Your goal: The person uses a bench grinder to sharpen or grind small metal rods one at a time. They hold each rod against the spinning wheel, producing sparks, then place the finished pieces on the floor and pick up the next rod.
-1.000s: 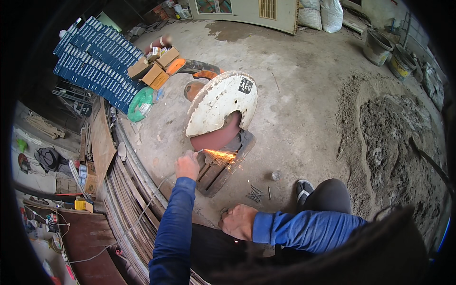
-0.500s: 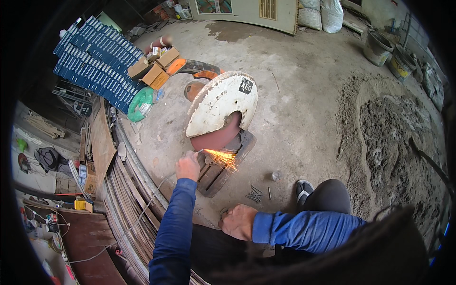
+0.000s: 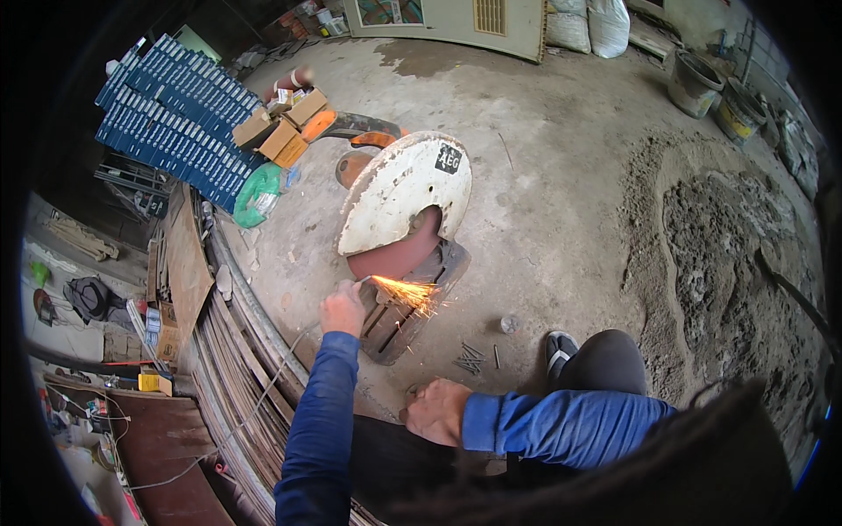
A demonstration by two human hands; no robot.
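Observation:
A cut-off saw with a chipped white guard (image 3: 403, 193), orange parts and a slotted dark base (image 3: 395, 337) stands on the floor before me. Below the guard shows its reddish-brown disc (image 3: 403, 250). My left hand (image 3: 342, 311) is closed on a small metal rod (image 3: 365, 280), its tip against the disc's lower edge. Orange sparks (image 3: 408, 294) spray rightward from the contact, over the base. My right hand (image 3: 436, 410) lies with curled fingers over my dark-clothed leg; anything inside it is hidden. Several short metal rods (image 3: 471, 358) lie on the floor right of the base.
A small round metal piece (image 3: 509, 324) sits near my shoe (image 3: 560, 349). Long pipes and boards (image 3: 254, 359) run along the left. Stacked blue boxes (image 3: 180, 114) and open cartons (image 3: 282, 143) stand beyond. Wet sand-like material (image 3: 719, 245) spreads at right, near buckets (image 3: 695, 85).
The spark spray is somewhat brighter and scatters wider over the base. Both hands keep nearly the same positions; the whole view has shifted slightly.

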